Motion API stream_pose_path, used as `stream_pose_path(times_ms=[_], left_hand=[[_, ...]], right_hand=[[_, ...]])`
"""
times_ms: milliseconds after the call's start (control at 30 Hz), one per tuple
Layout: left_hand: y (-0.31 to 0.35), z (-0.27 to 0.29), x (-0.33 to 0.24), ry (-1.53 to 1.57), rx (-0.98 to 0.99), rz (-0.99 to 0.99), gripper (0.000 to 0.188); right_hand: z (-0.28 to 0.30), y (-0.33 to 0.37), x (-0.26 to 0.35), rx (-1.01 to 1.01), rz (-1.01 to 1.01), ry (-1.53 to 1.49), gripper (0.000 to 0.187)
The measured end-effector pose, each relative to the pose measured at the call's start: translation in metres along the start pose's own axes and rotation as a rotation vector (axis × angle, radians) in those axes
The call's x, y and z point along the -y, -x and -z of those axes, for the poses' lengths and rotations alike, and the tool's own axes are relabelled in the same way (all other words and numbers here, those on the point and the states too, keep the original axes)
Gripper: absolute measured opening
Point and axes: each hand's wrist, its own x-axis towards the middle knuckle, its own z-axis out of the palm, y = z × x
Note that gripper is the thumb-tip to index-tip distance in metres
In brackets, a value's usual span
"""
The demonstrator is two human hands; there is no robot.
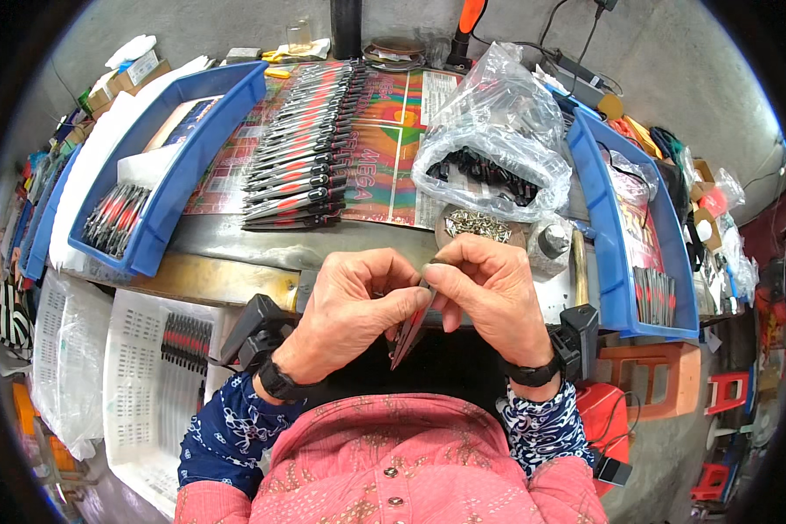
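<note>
My left hand [345,297] and my right hand [495,293] meet just in front of the bench's near edge. Between their pinched fingertips is a slim red, grey and black tool [405,337], its narrow end pointing down toward my lap. The fingers cover its upper end, so its exact kind is unclear. Past my hands lies a dish of small metal pins [478,225]. Behind that sits a clear plastic bag [506,105] with many black parts [485,175] in its mouth. A long row of similar slim tools [297,170] stretches away on the bench.
Blue bins stand left [192,166] and right [610,262], each holding slim tools. A white perforated basket [138,349] with more tools is at lower left. Right of the dish are a clear bottle [551,243] and a wooden handle [580,266]. An orange stool [686,371] stands at lower right.
</note>
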Motion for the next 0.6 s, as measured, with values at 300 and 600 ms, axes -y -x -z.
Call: stream_pose_path(times_ms=[300,600], left_hand=[[0.005,0.007,0.001,0.119,0.08,0.089,0.01],[0.01,0.009,-0.001,0.136,0.166,0.118,0.013]], right_hand=[[-0.002,0.005,-0.001,0.038,-0.031,-0.092,0.011],[0.01,0.009,-0.004,0.134,0.002,-0.181,0.014]])
